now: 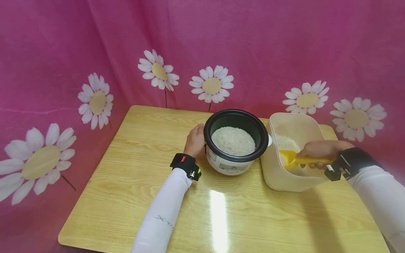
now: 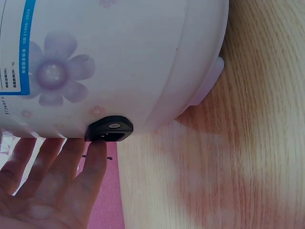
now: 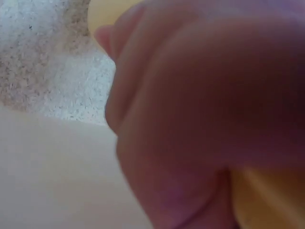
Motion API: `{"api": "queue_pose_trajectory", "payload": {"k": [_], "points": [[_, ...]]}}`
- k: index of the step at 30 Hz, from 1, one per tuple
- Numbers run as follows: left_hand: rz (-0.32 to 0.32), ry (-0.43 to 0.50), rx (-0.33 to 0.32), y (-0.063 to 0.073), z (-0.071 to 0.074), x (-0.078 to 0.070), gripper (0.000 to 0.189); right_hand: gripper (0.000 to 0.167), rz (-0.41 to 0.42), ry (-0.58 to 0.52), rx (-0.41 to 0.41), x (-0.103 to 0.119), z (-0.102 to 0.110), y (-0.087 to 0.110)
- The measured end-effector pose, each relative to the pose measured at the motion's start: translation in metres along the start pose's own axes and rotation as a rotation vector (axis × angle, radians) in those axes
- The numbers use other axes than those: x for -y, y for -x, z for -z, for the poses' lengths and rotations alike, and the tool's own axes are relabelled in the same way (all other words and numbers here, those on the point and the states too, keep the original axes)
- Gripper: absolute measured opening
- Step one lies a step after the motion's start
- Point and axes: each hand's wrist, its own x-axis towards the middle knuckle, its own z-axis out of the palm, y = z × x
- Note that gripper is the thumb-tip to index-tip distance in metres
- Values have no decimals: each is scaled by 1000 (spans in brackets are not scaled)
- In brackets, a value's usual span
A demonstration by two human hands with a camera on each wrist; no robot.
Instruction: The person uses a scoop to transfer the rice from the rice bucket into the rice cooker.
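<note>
A white rice cooker (image 1: 226, 167) with a black inner pot stands lidless on the table, with white rice (image 1: 233, 141) heaped in it. My left hand (image 1: 195, 141) touches the cooker's left side; in the left wrist view its extended fingers (image 2: 66, 157) meet the flower-printed wall beside a black socket (image 2: 114, 128). To the right stands a cream plastic bin (image 1: 289, 184) holding more rice (image 1: 287, 143). My right hand (image 1: 324, 149) grips a yellow scoop (image 1: 288, 154) by its handle, with the scoop's head inside the bin. The right wrist view shows mostly the hand's back.
Cooker and bin stand side by side near the back of a light wooden table (image 1: 142, 158). Behind the table and at its left hangs a pink curtain (image 1: 253, 52) printed with white daisies. A white knob on the cooker's right side sits close to the bin.
</note>
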Motion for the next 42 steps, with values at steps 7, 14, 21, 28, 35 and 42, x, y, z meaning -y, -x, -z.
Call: {"api": "queue_pose_trajectory", "payload": {"k": [7,14,21,28,35,42], "points": [[-13,-9,-21,0,0,0,53,40,-5,-29,2,-1,1,-2],[-30,2,-24,0,1,0,49,38,14,4,19,2,3,-3],[-11,20,-23,-1,1,-1,52,37,29,-4,-8,2,3,-5],[-16,-14,-8,-2,-1,1,54,36,37,8,-11,-1,0,-6],[-33,-4,7,-2,-1,1,53,36,39,19,-9,-5,2,-8],[-21,11,-8,-1,-1,1,51,36,65,15,-17,-3,2,-9]]}}
